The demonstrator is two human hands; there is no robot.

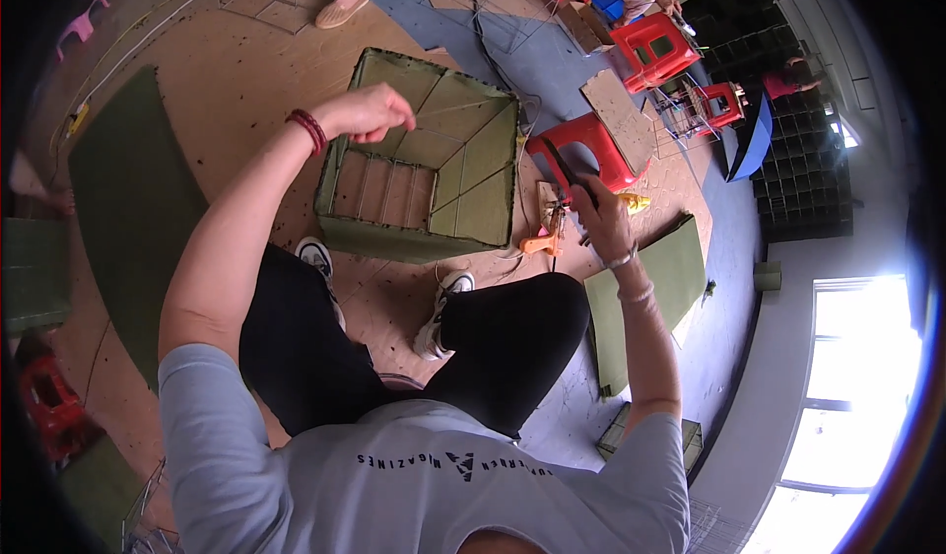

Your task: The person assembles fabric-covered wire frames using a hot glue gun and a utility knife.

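My left hand is held over the left rim of an open box, a wire frame covered in green fabric. Its fingers are curled together, and whether anything small is pinched in them cannot be seen. The box stands on the floor in front of my feet, open side up, with bare wire grid across part of its bottom. To the right of the box, my right hand is closed around dark scissors, their blades angled up and left. Below that hand lies an orange glue gun.
A red stool with a brown board stands beyond my right hand. Green fabric sheets lie left and right. Cables cross the floor. Other people work at the far side, near more red stools.
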